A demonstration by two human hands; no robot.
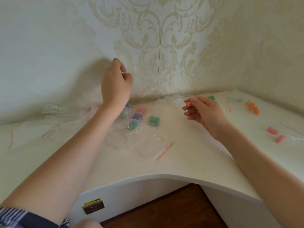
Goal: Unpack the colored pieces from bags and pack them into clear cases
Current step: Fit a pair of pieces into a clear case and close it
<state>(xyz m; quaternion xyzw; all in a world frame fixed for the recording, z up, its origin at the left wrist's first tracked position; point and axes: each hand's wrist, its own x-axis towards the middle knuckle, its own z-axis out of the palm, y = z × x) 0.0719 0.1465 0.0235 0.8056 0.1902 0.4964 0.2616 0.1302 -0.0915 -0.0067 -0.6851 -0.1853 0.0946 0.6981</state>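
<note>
Right hand pinches a pink piece; seat it in an empty clear case just beside; left hand curls on something unclear.

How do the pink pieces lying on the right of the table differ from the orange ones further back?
The pink pieces are two and lie slightly apart near the table's right edge; the orange pieces look like three, though blur makes the count uncertain, bunched close together nearer the wall. The pink ones lie flat on their sides; the orange ones sit at mixed angles. Both groups are small, rounded, loose pieces lying outside any clear case.
</note>
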